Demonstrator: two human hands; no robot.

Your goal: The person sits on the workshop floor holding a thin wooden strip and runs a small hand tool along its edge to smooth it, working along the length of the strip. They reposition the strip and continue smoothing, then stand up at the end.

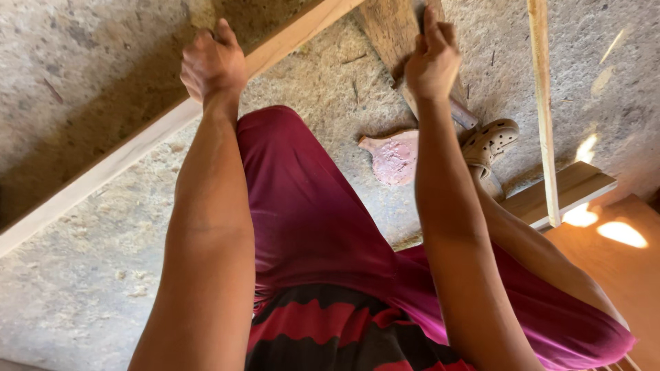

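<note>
My left hand (213, 63) is closed over the upper edge of a long pale wooden plank (103, 175), which runs diagonally from the lower left up to the top centre. My right hand (433, 60) grips a shorter, darker wooden board (388, 27) at the top centre, with its fingers pointing up along the board. Both arms stretch forward over my maroon shorts (309, 206). How far the fingers wrap round either piece is hidden.
The concrete floor (82, 288) is strewn with sawdust. My foot in a beige clog (489, 141) rests beside a flat pinkish piece (393, 158). A thin wooden strip (543, 110) crosses a wooden block (574, 187) at the right, next to an orange board (622, 264).
</note>
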